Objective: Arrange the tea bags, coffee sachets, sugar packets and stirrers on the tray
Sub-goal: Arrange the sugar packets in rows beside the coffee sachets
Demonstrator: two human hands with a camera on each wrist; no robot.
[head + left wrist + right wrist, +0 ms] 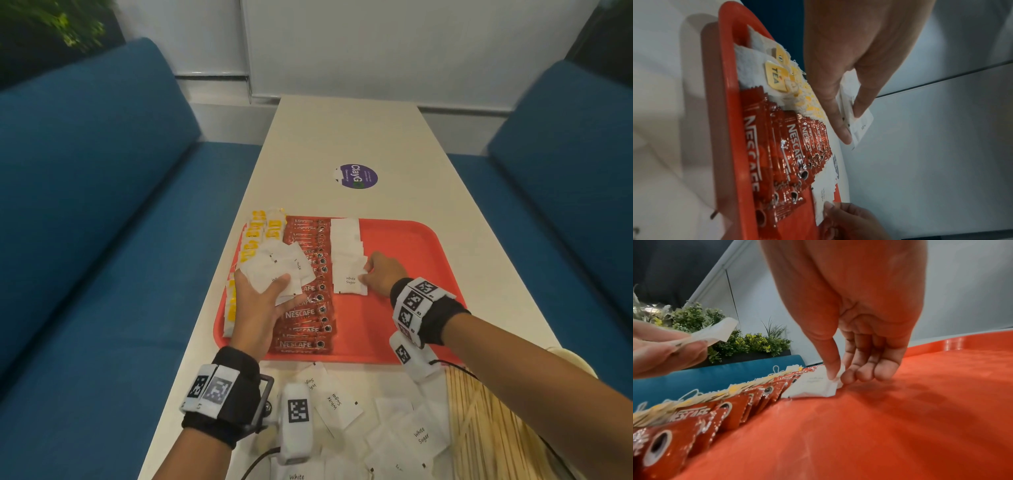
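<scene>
Both hands work over the red tray (424, 246), which lies on the long pale table (342, 137). The left hand (255, 308) hovers above the tray's left part, thumb and fingers curled round a fanned bundle of white sugar packets (281, 270); the left wrist view shows the thumb pressed on top of the bundle and a finger beneath it. The right hand (383, 272) reaches down to the tray floor, where thumb and fingertips pinch the right edge of the nearest packet (349, 282), marked "White Sugar". That packet is the front one of a column of sugar packets (346, 240) running away from the person near the tray's middle.

Just left of that column lies a long overlapping row of red Nescafe coffee sachets (308, 291), and left of those, along the tray's left rim, a row of tea bags (255, 233) with yellow tags. The tray's right part shows bare red plastic.

On the table in front of the tray, loose sugar packets (407, 435) lie scattered, and a bundle of wooden stirrers (479, 421) lies to their right, off the tray. A round purple sticker (355, 176) sits on the table beyond the tray. Blue benches (85, 205) flank the table.
</scene>
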